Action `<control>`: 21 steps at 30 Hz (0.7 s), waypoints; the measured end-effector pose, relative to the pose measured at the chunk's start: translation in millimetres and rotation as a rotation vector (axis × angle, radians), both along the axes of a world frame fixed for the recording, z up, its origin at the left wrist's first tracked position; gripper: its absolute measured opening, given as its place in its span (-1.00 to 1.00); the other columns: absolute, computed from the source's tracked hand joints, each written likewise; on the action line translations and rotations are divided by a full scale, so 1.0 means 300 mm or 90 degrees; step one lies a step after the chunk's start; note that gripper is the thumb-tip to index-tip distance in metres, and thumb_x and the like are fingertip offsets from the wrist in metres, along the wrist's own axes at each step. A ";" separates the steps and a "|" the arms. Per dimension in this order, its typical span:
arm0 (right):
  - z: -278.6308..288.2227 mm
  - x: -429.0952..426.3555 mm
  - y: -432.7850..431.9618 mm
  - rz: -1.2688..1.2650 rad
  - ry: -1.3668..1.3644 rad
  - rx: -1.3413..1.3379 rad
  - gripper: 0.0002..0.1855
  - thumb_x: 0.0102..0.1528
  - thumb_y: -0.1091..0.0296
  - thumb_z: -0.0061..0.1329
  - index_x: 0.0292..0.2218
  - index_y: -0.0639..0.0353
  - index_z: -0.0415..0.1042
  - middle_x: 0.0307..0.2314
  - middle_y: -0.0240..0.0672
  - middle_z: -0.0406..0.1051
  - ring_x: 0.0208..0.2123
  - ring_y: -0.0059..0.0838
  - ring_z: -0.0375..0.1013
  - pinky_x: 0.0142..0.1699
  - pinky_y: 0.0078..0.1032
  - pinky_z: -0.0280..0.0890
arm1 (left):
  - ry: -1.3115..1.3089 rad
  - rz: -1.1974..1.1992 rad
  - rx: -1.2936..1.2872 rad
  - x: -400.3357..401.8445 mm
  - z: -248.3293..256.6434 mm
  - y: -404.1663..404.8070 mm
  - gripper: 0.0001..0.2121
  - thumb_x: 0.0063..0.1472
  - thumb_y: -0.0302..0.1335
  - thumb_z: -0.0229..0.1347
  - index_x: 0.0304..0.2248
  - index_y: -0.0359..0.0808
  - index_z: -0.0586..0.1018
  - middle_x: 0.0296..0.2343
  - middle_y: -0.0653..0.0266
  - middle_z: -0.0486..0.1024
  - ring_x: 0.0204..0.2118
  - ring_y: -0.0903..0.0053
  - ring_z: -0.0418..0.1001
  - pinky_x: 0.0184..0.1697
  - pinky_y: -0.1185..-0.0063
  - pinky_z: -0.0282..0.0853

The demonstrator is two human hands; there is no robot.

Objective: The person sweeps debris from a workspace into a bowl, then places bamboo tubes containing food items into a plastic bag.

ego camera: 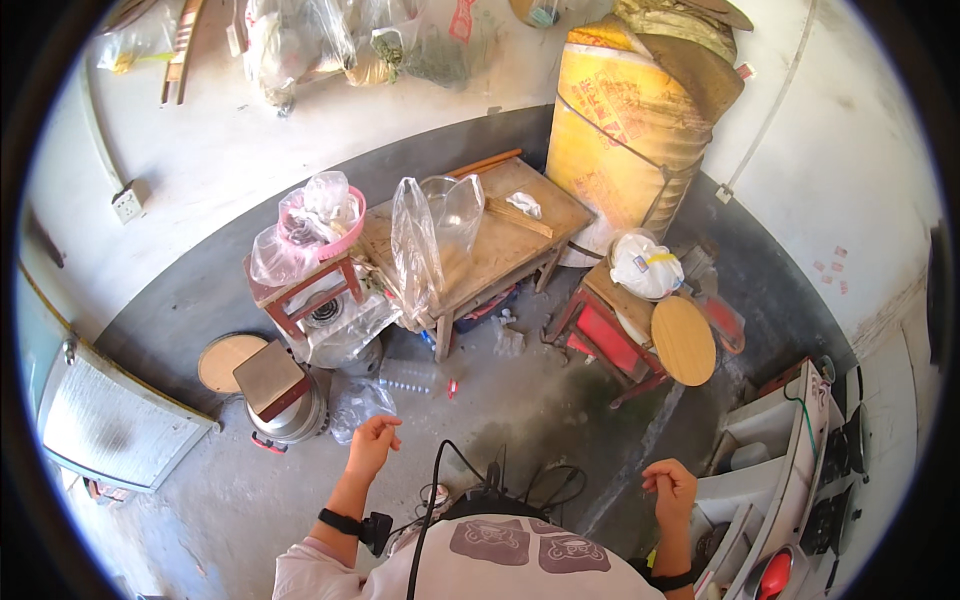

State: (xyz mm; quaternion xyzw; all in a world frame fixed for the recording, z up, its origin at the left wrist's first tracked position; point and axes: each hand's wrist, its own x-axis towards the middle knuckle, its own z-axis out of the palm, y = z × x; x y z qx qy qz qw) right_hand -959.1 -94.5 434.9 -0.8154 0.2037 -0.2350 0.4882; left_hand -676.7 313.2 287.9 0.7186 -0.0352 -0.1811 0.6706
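Observation:
My left hand (373, 444) is raised in front of me at the lower middle, fingers loosely curled, with nothing seen in it. A crumpled clear plastic bag (360, 405) lies on the floor beyond it. To the right, my right hand (670, 484) is held out with bent fingers and appears to hold nothing; a white shelf unit (757, 480) stands beside it. Ahead is a low wooden table (536, 191) bearing an upright clear plastic bag (420, 247), a bundle of thin sticks (521, 217) and a crumpled white tissue (525, 203).
A small red stool (300, 300) carries a pink basket (352, 234) of plastic bags. A metal pot (300, 416) with a box (270, 375) on top stands at left. At right are a tall yellow wrapped container (615, 135) and a wooden stand (607, 300) holding a white bag (646, 264).

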 end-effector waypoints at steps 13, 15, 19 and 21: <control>-0.182 0.711 -0.462 0.032 0.055 0.107 -0.81 0.18 0.62 -0.22 -0.37 0.29 0.47 -0.52 -0.34 0.45 -0.57 -0.63 0.40 -0.46 -0.70 0.27 | 0.033 0.216 -0.005 0.486 -0.008 -0.259 -0.84 0.25 -0.56 -0.04 -0.24 -0.36 0.55 -0.42 0.31 0.55 -0.39 0.64 0.49 -0.30 0.67 0.37; -0.193 0.901 -0.564 0.083 0.044 0.101 -0.81 0.18 0.61 -0.21 -0.36 0.29 0.48 -0.53 -0.34 0.45 -0.57 -0.63 0.39 -0.46 -0.71 0.26 | 0.006 0.270 -0.021 0.550 0.024 -0.309 -0.85 0.25 -0.57 -0.04 -0.24 -0.35 0.54 -0.41 0.30 0.55 -0.39 0.64 0.49 -0.30 0.67 0.37; -0.187 1.273 -0.755 0.182 0.014 0.109 -0.81 0.19 0.59 -0.21 -0.35 0.29 0.48 -0.54 -0.33 0.45 -0.57 -0.63 0.39 -0.46 -0.71 0.25 | -0.030 0.334 -0.015 0.672 0.116 -0.430 -0.85 0.27 -0.57 -0.04 -0.21 -0.36 0.51 -0.41 0.28 0.55 -0.38 0.63 0.49 -0.29 0.67 0.39; -0.176 1.442 -0.821 0.230 -0.007 0.116 -0.82 0.18 0.60 -0.21 -0.34 0.30 0.48 -0.54 -0.32 0.44 -0.57 -0.62 0.39 -0.46 -0.71 0.25 | -0.045 0.348 0.011 0.733 0.167 -0.486 -0.85 0.28 -0.56 -0.03 -0.19 -0.37 0.50 -0.40 0.26 0.56 -0.38 0.64 0.49 -0.28 0.67 0.39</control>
